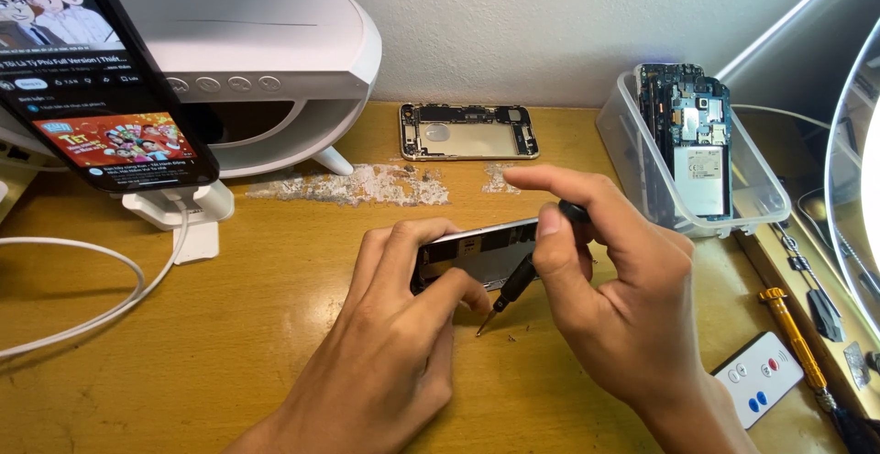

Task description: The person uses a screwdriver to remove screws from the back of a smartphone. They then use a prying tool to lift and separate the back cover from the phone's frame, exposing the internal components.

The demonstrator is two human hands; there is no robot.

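Wooden desk under me carries the opened phone, my left hand pinching its near edge between thumb and curled fingers. My right hand pinches a small black screwdriver, tip just before the phone; beyond the phone lies a bare phone frame, right of it a clear plastic tub.

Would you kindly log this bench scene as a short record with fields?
Left hand: holds the opened phone body tilted above the wooden desk.
Right hand: pinches a small black screwdriver, tip pointing down near the phone's lower edge.
Behind: a bare phone frame lying flat; debris beside it.
Right side: clear plastic bin with circuit boards; white remote; orange-handled screwdriver.
Left side: phone on a stand, screen lit.
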